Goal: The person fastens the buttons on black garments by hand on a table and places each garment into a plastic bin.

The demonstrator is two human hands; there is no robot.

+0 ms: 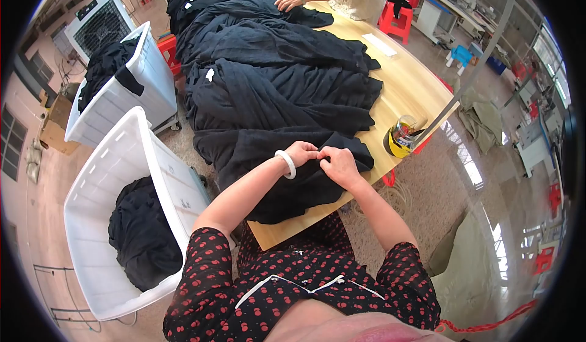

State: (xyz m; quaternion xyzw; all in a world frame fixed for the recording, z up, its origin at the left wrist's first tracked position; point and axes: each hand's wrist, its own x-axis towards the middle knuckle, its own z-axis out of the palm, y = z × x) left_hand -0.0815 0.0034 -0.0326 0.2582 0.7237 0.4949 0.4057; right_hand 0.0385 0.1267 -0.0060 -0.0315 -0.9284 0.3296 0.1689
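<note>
Head view: the near black fabric [293, 195] lies beneath the left hand [301, 154] and right hand [340, 166], both pinched closed; anything gripped is unclear.

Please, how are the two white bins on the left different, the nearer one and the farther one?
The farther bin is filled up to its rim with black cloth, while in the nearer bin the black cloth lies lower. One black piece hangs over the farther bin's rim; none hangs over the nearer bin's. Both are white and hold black cloth.
</note>
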